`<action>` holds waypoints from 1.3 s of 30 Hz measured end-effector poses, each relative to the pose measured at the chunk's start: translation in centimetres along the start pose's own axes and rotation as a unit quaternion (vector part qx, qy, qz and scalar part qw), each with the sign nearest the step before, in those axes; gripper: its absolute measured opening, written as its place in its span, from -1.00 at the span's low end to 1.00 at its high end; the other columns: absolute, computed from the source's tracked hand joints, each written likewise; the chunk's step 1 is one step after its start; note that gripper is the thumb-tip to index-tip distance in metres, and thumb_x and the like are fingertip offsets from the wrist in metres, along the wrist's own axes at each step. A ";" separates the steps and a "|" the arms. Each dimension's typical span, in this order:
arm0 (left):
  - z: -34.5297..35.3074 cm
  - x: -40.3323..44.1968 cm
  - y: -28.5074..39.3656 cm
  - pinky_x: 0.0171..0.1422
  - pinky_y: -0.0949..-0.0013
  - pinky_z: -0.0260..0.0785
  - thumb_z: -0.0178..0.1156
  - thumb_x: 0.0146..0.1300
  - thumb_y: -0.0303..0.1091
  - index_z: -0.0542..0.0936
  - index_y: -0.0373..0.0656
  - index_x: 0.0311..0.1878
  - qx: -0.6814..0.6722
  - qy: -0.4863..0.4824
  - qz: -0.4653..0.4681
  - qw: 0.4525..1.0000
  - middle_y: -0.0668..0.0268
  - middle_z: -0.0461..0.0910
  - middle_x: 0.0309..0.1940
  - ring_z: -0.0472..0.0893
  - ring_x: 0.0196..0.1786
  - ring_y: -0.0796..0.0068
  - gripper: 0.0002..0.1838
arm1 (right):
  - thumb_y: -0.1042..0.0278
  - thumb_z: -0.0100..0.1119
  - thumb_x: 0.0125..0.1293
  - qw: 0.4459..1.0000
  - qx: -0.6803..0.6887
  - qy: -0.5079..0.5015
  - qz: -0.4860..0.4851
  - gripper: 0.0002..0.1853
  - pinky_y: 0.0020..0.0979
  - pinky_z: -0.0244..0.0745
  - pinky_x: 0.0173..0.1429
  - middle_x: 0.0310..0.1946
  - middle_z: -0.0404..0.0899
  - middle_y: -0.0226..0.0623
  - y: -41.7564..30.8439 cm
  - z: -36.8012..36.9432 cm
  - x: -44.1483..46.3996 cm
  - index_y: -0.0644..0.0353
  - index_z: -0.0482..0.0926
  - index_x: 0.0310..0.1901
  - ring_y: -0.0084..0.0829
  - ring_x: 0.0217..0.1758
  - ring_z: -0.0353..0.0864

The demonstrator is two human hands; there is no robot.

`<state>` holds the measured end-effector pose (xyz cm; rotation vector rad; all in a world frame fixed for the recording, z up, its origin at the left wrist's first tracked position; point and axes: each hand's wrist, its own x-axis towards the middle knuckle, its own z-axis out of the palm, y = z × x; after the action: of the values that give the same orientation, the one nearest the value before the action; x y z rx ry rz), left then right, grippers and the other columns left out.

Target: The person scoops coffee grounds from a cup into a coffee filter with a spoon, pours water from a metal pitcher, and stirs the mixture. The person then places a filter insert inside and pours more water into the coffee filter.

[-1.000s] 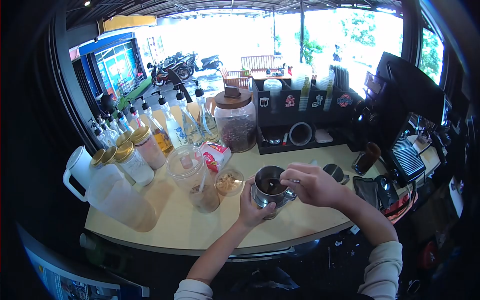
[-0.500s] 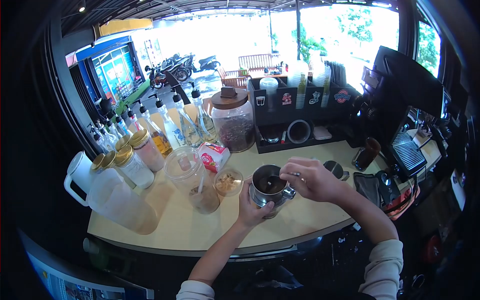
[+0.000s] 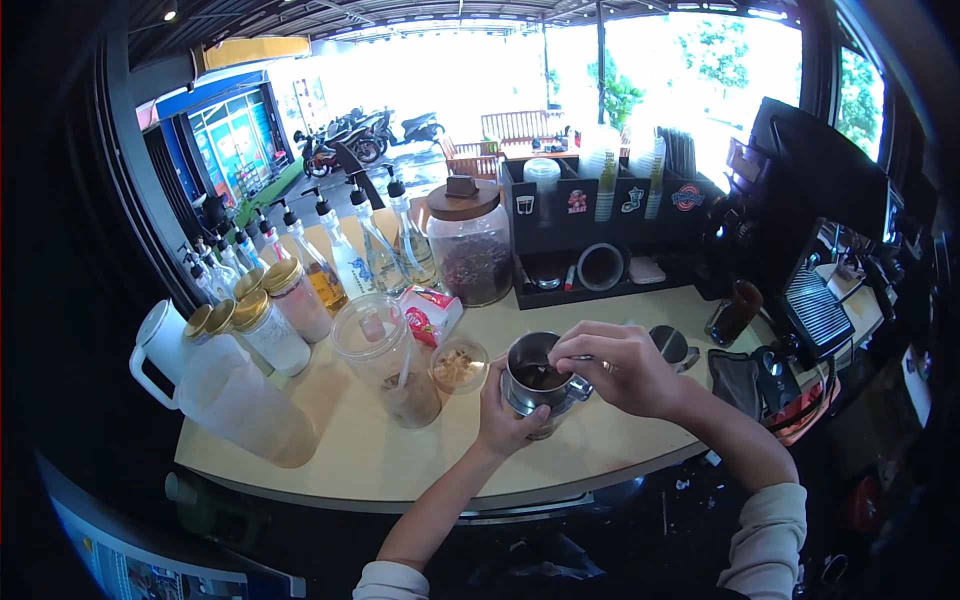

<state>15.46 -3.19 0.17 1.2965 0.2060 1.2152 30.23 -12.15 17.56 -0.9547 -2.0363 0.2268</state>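
1. Your left hand curls around a round, smooth, shiny metal cup, thumb across its near side. The cup stands near the counter's front edge, with dark contents inside and a handle on its right.
2. Your right hand is over the cup's mouth, fingertips pinched together on a thin implement that they mostly hide.
3. Half a second ago your right fingertips sat farther back toward the handle side; now they reach farther in over the opening. Your left hand keeps its hold.
4. Just left of the cup, you have a clear, round dish of tan, flaky bits, then a wide-mouthed clear container with brown contents and a pale stick.
5. Toward the left end of the pale, smooth counter are a cloudy plastic pitcher and gold-lidded jars; pump bottles line the far left edge.
6. At the far edge, a glass jar with a wooden lid holds dark contents, beside a black organizer with stickers; their lettering is too small for you to read, as is the red-and-white packet's.
7. Toward the right end lie a metal jug, a brown glass and a dark cloth.
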 end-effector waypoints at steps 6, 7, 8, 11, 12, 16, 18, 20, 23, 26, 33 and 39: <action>-0.3 0.0 -0.3 0.34 0.24 0.21 0.49 -0.11 -0.05 0.28 -0.24 0.19 0.033 0.005 0.014 0.999 0.15 0.38 0.11 0.39 0.23 0.31 -0.14 | 0.62 0.13 0.24 0.999 -0.047 -0.002 -0.017 -0.89 -0.20 0.48 -0.25 -0.30 0.55 -0.09 0.7 -0.1 0.0 0.37 0.47 -0.20 -0.05 -0.31 0.60; -0.3 0.0 -0.2 0.34 0.24 0.21 0.49 -0.11 -0.04 0.28 -0.24 0.19 0.027 0.003 0.007 1.000 0.15 0.38 0.11 0.39 0.23 0.31 -0.14 | 0.62 0.13 0.24 0.999 -0.047 -0.002 -0.016 -0.89 -0.20 0.48 -0.25 -0.30 0.55 -0.09 0.5 0.0 -0.1 0.37 0.47 -0.20 -0.05 -0.31 0.60; -0.2 0.0 -0.1 0.34 0.24 0.21 0.49 -0.11 -0.03 0.28 -0.24 0.19 0.024 0.002 0.005 1.000 0.15 0.38 0.11 0.39 0.23 0.31 -0.13 | 0.61 0.12 0.25 0.999 -0.045 -0.016 -0.008 -0.89 -0.19 0.47 -0.26 -0.31 0.53 -0.08 0.2 0.2 -0.3 0.36 0.46 -0.20 -0.04 -0.31 0.59; -0.1 0.0 0.2 0.34 0.24 0.22 0.50 -0.11 -0.03 0.28 -0.24 0.19 0.028 0.006 -0.005 1.000 0.16 0.38 0.11 0.40 0.22 0.31 -0.13 | 0.59 0.10 0.27 0.998 -0.054 -0.027 0.015 -0.90 -0.18 0.46 -0.27 -0.33 0.52 -0.09 -0.1 0.0 0.0 0.35 0.45 -0.20 -0.03 -0.32 0.58; 0.0 -0.1 0.2 0.34 0.24 0.22 0.50 -0.11 -0.03 0.28 -0.24 0.19 0.028 0.007 -0.006 1.000 0.16 0.38 0.11 0.40 0.22 0.31 -0.13 | 0.58 0.09 0.27 0.997 -0.067 -0.021 0.031 -0.91 -0.18 0.46 -0.27 -0.34 0.51 -0.10 -0.1 0.0 0.1 0.33 0.45 -0.21 -0.03 -0.32 0.58; 0.1 -0.1 0.4 0.33 0.24 0.23 0.50 -0.12 -0.03 0.28 -0.25 0.20 0.013 0.004 -0.004 1.000 0.15 0.39 0.10 0.41 0.21 0.32 -0.12 | 0.56 0.10 0.26 0.997 -0.069 -0.023 -0.013 -0.90 -0.16 0.46 -0.28 -0.35 0.50 -0.13 -0.1 0.5 -0.1 0.31 0.44 -0.20 -0.04 -0.32 0.57; 0.0 -0.1 0.5 0.33 0.24 0.23 0.50 -0.12 -0.03 0.27 -0.25 0.21 0.010 0.006 -0.009 1.000 0.15 0.39 0.10 0.41 0.21 0.32 -0.11 | 0.55 0.13 0.24 0.992 -0.120 -0.029 -0.008 -0.87 -0.16 0.46 -0.29 -0.35 0.50 -0.14 -0.7 0.6 -0.2 0.30 0.43 -0.19 -0.05 -0.32 0.57; -0.1 0.0 0.2 0.32 0.25 0.25 0.50 -0.11 -0.03 0.27 -0.25 0.21 0.033 0.006 -0.002 0.999 0.15 0.40 0.09 0.42 0.20 0.32 -0.11 | 0.55 0.14 0.23 0.993 -0.113 -0.023 -0.020 -0.85 -0.16 0.46 -0.30 -0.35 0.50 -0.14 0.2 0.8 0.1 0.30 0.43 -0.18 -0.06 -0.32 0.58; 0.1 0.0 0.4 0.32 0.25 0.24 0.50 -0.11 -0.04 0.27 -0.25 0.21 0.016 0.004 -0.002 1.000 0.15 0.40 0.08 0.42 0.20 0.32 -0.12 | 0.56 0.12 0.26 0.994 -0.105 -0.029 -0.032 -0.87 -0.21 0.48 -0.28 -0.32 0.52 -0.14 0.0 0.8 -0.3 0.31 0.44 -0.17 -0.09 -0.31 0.59; -1.1 0.1 -0.9 0.24 0.17 0.46 0.52 -0.04 -0.25 0.17 -0.07 0.27 -0.012 -0.039 0.006 0.999 0.22 0.38 0.13 0.49 0.19 0.29 -0.13 | 0.57 0.12 0.26 0.994 -0.100 -0.037 -0.029 -0.87 -0.21 0.50 -0.26 -0.31 0.52 -0.15 0.1 0.6 -0.1 0.30 0.46 -0.17 -0.09 -0.29 0.60; -1.0 0.3 2.7 0.35 0.23 0.22 0.49 -0.10 -0.12 0.27 -0.23 0.27 0.102 -0.034 -0.021 0.994 0.16 0.39 0.14 0.40 0.24 0.31 -0.11 | 0.52 0.13 0.29 0.998 -0.036 -0.054 0.002 -0.89 -0.19 0.51 -0.21 -0.26 0.55 -0.16 0.7 -0.4 -0.2 0.31 0.49 -0.17 -0.05 -0.24 0.60; 1.3 -0.7 8.8 0.36 0.20 0.24 0.55 -0.16 -0.17 0.27 -0.24 0.29 0.441 0.042 0.048 0.895 0.09 0.37 0.19 0.40 0.27 0.23 -0.06 | 0.52 0.13 0.29 0.997 0.022 -0.070 -0.023 -0.87 -0.18 0.52 -0.20 -0.25 0.56 -0.14 2.4 -0.5 -0.1 0.30 0.49 -0.15 -0.05 -0.24 0.62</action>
<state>11.14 -6.32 7.35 2.0474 0.8388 1.3094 31.94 -10.65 16.62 -0.8853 -2.1707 0.3196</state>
